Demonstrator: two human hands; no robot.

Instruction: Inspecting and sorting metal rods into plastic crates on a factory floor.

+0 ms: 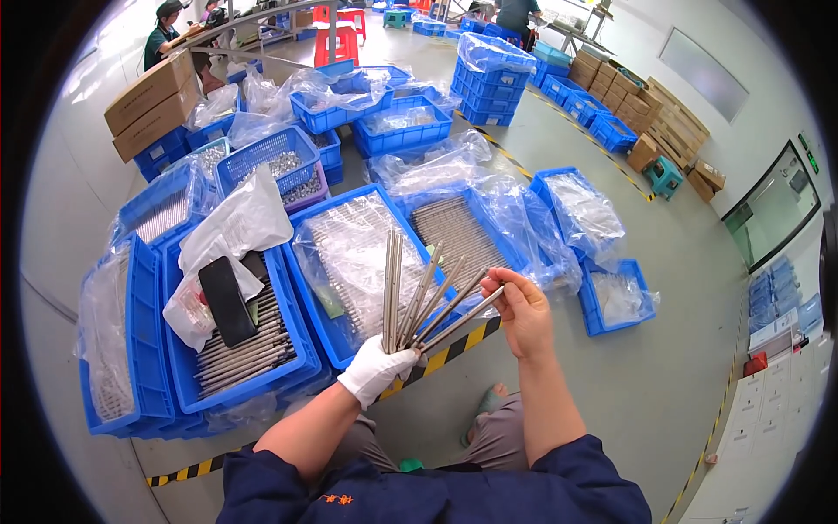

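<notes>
My left hand (377, 371), in a white glove, is closed round the lower ends of a bunch of slim metal rods (422, 301). The rods fan out upward, some bundled upright at the left and others leaning right. At the far end of the rightmost rods, my bare right hand (526, 316) is closed, its thumb and fingertips pinched at a rod tip. Just beyond the bunch is a blue crate (336, 356) with plastic-wrapped rods. Beside it, another plastic-lined crate holds a layer of brownish metal rods (456, 229).
On the left, a black phone (227, 301) and a white plastic bag (240, 223) lie over a crate of rods (249, 358). Small crates (618, 297) stand at the right. Farther off are stacked blue crates (491, 92), cardboard boxes (155, 105), red stools (336, 45) and other people.
</notes>
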